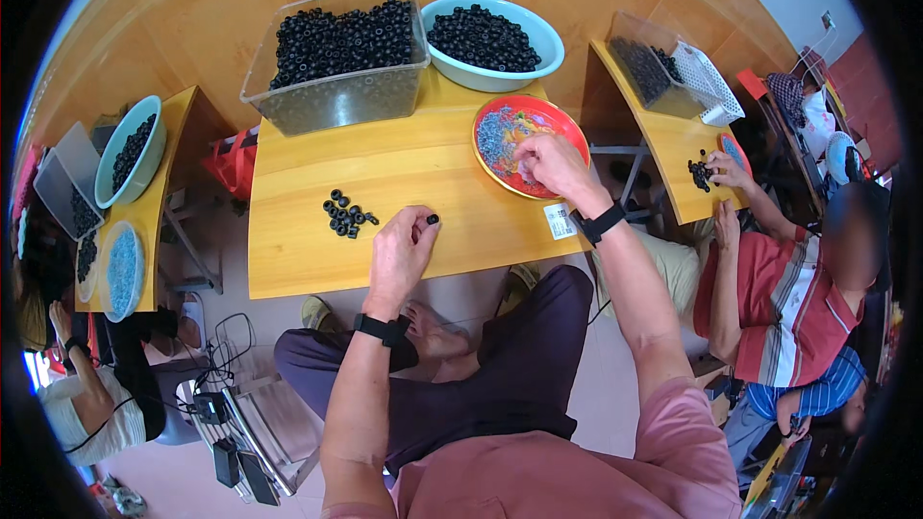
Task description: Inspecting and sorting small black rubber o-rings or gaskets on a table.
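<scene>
My left hand (402, 248) is above the near edge of the yellow table (385, 154), its thumb and fingertips pinching a small black round part (433, 219). Left of it lies a loose group of similar black parts (343, 215), some showing a hole. My right hand (555, 165) reaches into a red plate (575, 125) with a patterned bottom, at the table's right side. Small blue-grey pieces (497, 137) are spread over the plate's left half. The right fingers are drawn together at these pieces; whatever is between the fingertips is hidden.
A clear plastic bin (332, 101) and a light blue basin (551, 62), both full of black parts, stand at the back. A white label (560, 221) is by the right edge. Co-workers sit at side tables (663, 149) left and right. A metal-framed stool (264, 432) with cables stands lower left.
</scene>
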Tool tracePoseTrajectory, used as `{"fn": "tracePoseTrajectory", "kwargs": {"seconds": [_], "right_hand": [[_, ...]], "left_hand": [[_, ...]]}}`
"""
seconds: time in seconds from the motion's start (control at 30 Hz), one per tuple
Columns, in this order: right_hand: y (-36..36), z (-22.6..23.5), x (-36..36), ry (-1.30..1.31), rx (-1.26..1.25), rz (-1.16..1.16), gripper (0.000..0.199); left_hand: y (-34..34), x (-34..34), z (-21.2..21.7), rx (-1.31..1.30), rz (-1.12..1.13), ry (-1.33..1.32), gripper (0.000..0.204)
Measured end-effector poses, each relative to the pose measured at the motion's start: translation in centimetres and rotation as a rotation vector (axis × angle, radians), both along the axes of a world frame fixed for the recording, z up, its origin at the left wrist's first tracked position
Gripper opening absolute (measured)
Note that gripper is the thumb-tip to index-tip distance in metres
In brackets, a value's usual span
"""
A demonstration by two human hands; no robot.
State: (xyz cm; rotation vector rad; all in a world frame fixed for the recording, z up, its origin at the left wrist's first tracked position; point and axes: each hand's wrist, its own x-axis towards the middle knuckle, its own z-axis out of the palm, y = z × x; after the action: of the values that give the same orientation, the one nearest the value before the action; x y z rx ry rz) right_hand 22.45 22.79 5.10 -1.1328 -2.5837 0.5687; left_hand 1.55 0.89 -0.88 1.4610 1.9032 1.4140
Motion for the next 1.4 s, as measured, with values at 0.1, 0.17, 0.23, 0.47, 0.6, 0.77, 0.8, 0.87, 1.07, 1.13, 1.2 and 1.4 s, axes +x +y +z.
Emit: {"fn": "tracePoseTrajectory", "kwargs": {"seconds": [0.1, 0.17, 0.23, 0.47, 0.6, 0.77, 0.8, 0.87, 1.07, 1.13, 1.2, 1.4], "right_hand": [[-0.1, -1.4, -0.3, 0.009, 0.128, 0.032, 0.021], [-0.4, -1.0, -0.4, -0.014, 0.114, 0.018, 0.020], [-0.3, -0.7, -0.1, -0.041, 0.103, 0.001, 0.019], [-0.8, 1.5, 0.5, 0.190, -0.140, -0.139, 0.016], [-0.5, 1.0, 0.9, 0.264, -0.246, -0.151, 0.018], [-0.1, 0.2, 0.9, 0.196, -0.252, -0.100, 0.018], [0.2, 0.1, 0.8, 0.135, -0.068, -0.098, 0.017], [0.7, 0.3, 0.6, 0.076, 0.115, -0.097, 0.017], [0.9, 0.5, -0.8, -0.126, 0.025, -0.140, 0.014], [0.9, 0.5, -1.0, -0.193, 0.054, -0.130, 0.011], [0.7, 0.5, -0.6, -0.146, 0.082, -0.124, 0.009], [-0.2, 0.4, 0.2, 0.182, -0.029, -0.151, 0.011]], "left_hand": [[0.0, 0.0, -0.1, -0.008, -0.001, 0.000, 0.019], [-0.1, -0.1, -0.1, -0.004, 0.004, 0.004, 0.020], [-0.1, 0.0, -0.1, -0.002, 0.002, -0.009, 0.019], [-0.1, -0.1, 0.0, 0.007, 0.002, -0.003, 0.019], [-0.1, -0.1, 0.1, -0.016, 0.000, -0.018, 0.019], [0.0, 0.0, 0.3, -0.013, 0.008, -0.003, 0.019], [-0.1, 0.0, 0.4, -0.023, 0.008, -0.010, 0.020], [0.0, 0.0, 0.4, -0.033, 0.007, -0.014, 0.020], [-0.2, 0.0, 0.6, -0.054, 0.015, -0.015, 0.020], [-0.1, 0.0, 0.4, -0.010, 0.017, -0.001, 0.020], [-0.1, 0.0, 0.4, -0.010, 0.014, -0.003, 0.020], [-0.2, -0.1, 0.2, -0.013, 0.008, 0.000, 0.020]]}}
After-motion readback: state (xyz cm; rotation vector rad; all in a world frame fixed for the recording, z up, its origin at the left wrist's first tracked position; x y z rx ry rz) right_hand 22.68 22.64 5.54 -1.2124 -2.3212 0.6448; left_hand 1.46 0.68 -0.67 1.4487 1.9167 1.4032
